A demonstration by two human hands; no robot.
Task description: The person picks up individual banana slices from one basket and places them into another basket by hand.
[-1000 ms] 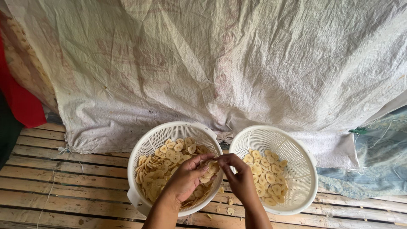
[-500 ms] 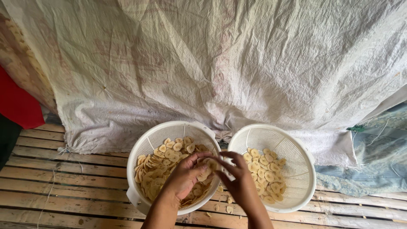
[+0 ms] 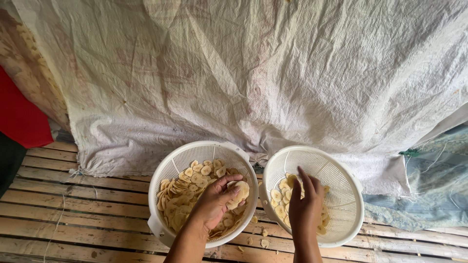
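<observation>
Two white colanders (image 3: 168,170) (image 3: 348,180), pale banana slices (image 3: 183,192)

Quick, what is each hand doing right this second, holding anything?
Left hand: closed on a stack of pale banana slices over the left basket.
Right hand: open, fingers down in the right basket; no grip visible.

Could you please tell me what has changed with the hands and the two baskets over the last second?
The right hand parted from the left and moved over the right basket. The left hand stayed over the left basket, holding a stack of slices. Both baskets stayed put.
</observation>
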